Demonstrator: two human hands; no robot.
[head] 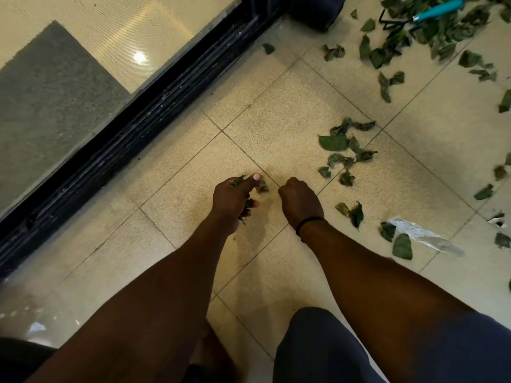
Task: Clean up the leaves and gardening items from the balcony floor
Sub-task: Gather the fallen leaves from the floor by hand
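Leaves [343, 150] scattered right of both hands, left hand [235, 200] clutching a leaf bunch [261, 186], right hand [300, 199] curled, contents unclear.

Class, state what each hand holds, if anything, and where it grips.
Left hand clutches a bunch of leaves, bunched in its fist. Right hand is curled; any contents cannot be told.

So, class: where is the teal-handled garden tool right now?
Head view, top right corner: the teal-handled garden tool lies on the tiled floor among the densest leaves.
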